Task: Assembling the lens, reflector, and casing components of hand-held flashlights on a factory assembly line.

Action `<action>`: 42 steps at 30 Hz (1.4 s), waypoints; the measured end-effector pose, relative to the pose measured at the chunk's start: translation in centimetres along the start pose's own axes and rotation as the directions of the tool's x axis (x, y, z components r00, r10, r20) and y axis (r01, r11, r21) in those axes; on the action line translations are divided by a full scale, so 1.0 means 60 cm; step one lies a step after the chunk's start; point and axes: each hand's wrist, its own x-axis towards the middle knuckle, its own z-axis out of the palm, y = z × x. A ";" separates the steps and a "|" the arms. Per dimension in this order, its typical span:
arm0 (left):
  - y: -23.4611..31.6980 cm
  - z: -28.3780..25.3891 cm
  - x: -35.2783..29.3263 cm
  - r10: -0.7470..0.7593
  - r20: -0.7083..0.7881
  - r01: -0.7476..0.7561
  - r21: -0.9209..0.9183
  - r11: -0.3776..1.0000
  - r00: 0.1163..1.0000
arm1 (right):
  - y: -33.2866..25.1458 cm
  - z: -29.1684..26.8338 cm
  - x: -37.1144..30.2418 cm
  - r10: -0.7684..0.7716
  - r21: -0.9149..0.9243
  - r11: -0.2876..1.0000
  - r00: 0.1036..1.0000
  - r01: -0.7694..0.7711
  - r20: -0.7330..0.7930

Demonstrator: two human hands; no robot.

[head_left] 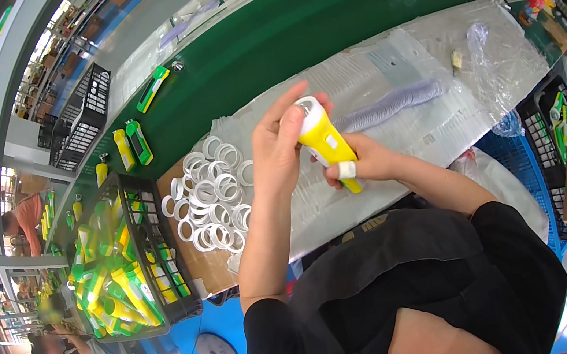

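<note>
Factory benches run along a green conveyor belt (291,35), and the person works at a worktop (436,108) covered with clear plastic sheeting. Both hands meet over it. The right hand (363,164) has its grip closed around the lower body of a yellow torch (326,144), tilting it so the head points up and towards the left hand (278,144), whose fingers are pinched on the white ring at the torch's head, a hold that suits pressing or turning that ring. A pile of loose white rings (210,203) lies on cardboard just beside the left forearm, within easy reach. Further left stands a black crate (127,268) full of yellow and green torches. A row of stacked clear discs (391,106) lies behind the hands, and more torches ride the belt.
</note>
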 end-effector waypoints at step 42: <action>-0.002 0.018 -0.049 -0.023 0.160 0.022 0.006 1.000 0.987 | 0.028 0.014 0.002 -0.249 -0.305 0.932 0.958 0.198 -0.140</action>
